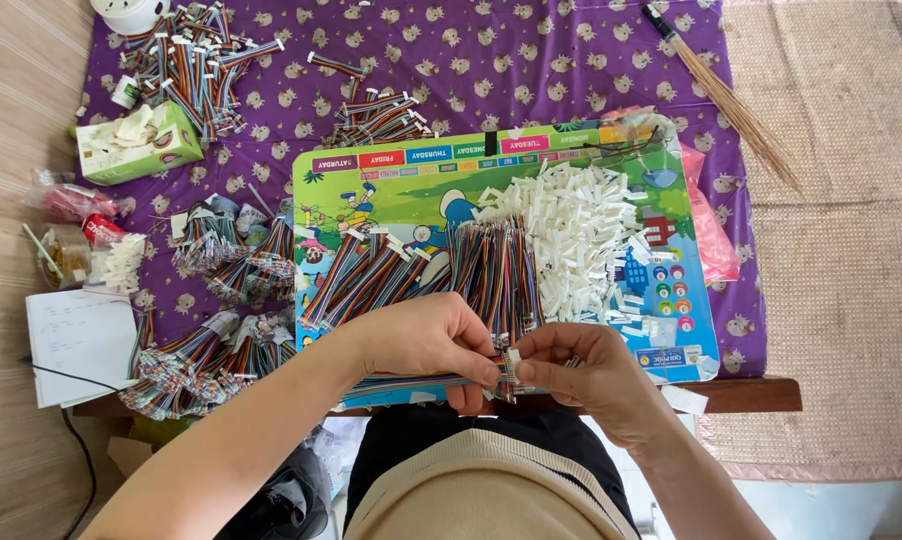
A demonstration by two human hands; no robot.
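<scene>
Where my two thumbs meet, just above my lap, I pinch a small white connector (pixel 512 357) in my right hand (pixel 576 372), fingers clenched on it. My left hand (pixel 426 343) grips the end of a flat rainbow ribbon cable (pixel 411 382). The cable's long axis runs left to right, its loose length trailing off to my left, its tip touching the connector. Both hands are equally close; the join sits betw. them at the table's near edge.

Just beyond my knuckles, a fanned bundle of striped cables (pixel 441 275) lies on a bright cartoon board (pixel 401 200) w/ a row of coloured rectangular labels along its far edge. Right of that bundle, a heap of white connectors (pixel 581 235). Far left: a green tissue box (pixel 141 145), a white notepad (pixel 79 345), more cable bundles (pixel 206 355) on a purple patterned cloth (pixel 531 60). Far right, a straw broom (pixel 731 105).
</scene>
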